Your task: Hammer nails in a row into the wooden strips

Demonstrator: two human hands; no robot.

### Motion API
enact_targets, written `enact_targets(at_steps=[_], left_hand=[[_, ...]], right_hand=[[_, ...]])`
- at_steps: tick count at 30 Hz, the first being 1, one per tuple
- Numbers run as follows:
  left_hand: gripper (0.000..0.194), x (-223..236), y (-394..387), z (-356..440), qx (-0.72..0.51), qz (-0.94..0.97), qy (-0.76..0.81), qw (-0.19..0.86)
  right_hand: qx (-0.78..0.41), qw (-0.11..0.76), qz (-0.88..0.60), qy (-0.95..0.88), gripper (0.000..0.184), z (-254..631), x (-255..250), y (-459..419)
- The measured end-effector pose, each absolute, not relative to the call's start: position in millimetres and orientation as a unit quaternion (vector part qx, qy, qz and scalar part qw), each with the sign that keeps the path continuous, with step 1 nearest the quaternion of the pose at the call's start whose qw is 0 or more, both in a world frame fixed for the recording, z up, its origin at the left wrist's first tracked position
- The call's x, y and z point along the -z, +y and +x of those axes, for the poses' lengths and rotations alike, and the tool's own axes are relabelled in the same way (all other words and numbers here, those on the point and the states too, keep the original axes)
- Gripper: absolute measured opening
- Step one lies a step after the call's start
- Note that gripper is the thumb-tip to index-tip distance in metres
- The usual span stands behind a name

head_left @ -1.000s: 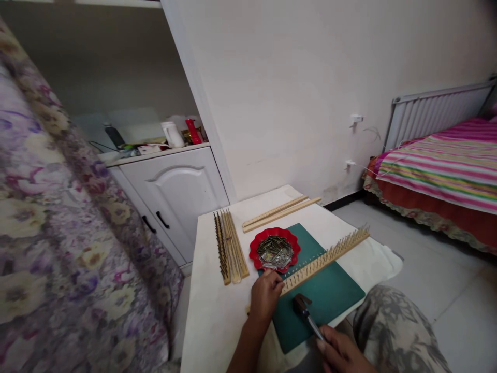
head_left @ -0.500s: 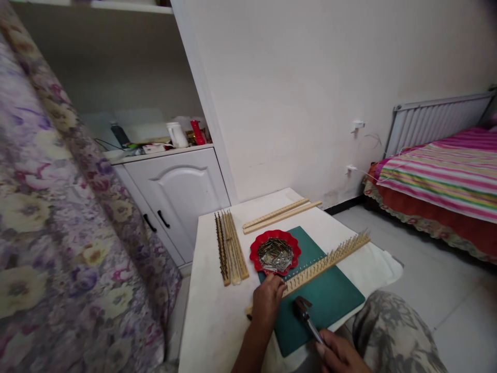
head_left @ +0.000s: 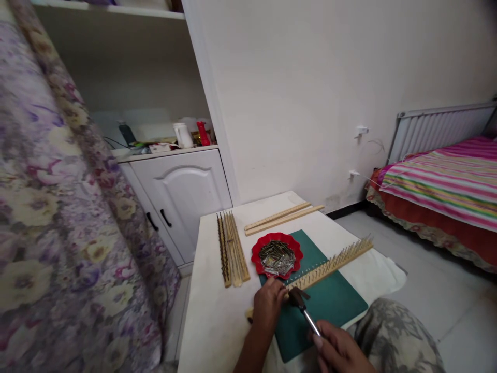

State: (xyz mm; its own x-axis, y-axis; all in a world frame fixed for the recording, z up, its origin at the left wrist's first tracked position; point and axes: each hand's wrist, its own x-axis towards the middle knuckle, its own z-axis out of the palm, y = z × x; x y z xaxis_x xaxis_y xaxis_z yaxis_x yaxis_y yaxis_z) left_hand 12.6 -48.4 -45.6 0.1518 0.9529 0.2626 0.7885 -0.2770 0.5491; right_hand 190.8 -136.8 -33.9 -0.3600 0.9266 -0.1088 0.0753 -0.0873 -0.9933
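**Hammer held beside a nail-studded strip at lower centre**

A hammer (head_left: 306, 312) is gripped by the right hand (head_left: 337, 346) at the bottom of the frame, the fingers clamped around its handle. Its head is held just beside the near end of a wooden strip (head_left: 330, 266), close to the fingertips of the left hand (head_left: 267, 301). The strip is studded with upright nails and is laid slantwise across a green board (head_left: 330, 303), from lower centre up towards the right. The left hand is placed over the strip's near end; whether its grip is closed on the wood or on a nail cannot be told.

A red scalloped dish (head_left: 257, 261), filled with loose nails (head_left: 276, 257), is set partly over the board's upper left corner (its rim is wavy, like a flower). Further strips (head_left: 234, 254), some bristling with nails, are lined up side by side at the left of the white-covered table (head_left: 212, 316). Two more pieces of wood (head_left: 281, 217) are laid near its far edge. A striped bed (head_left: 446, 176) is seen at the right of the frame, and a flowered curtain (head_left: 77, 207) at the left.
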Motion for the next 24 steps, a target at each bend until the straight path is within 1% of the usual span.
enact_targets(at_steps=[3,5,10,15,19,24], left_hand=[[0.019,47,-48,13,-0.304,0.741,0.579,0.155],[0.017,48,-48,13,-0.313,0.735,0.581,0.157],[0.018,51,-47,12,-0.306,0.735,0.584,0.156],[0.021,48,-48,12,-0.309,0.73,0.587,0.165],[0.021,47,-49,12,-0.318,0.729,0.581,0.171],[0.021,48,-49,12,-0.314,0.727,0.584,0.179]], right_hand=[[-0.6,0.377,-0.437,-0.554,0.043,183,14,-125],[-0.599,0.38,-0.44,-0.55,0.043,177,9,-116],[-0.575,0.396,-0.444,-0.562,0.04,170,14,-103],[-0.572,0.371,-0.438,-0.586,0.038,169,20,-103],[-0.569,0.375,-0.438,-0.586,0.036,169,23,-104],[-0.576,0.366,-0.438,-0.586,0.039,169,16,-105]])
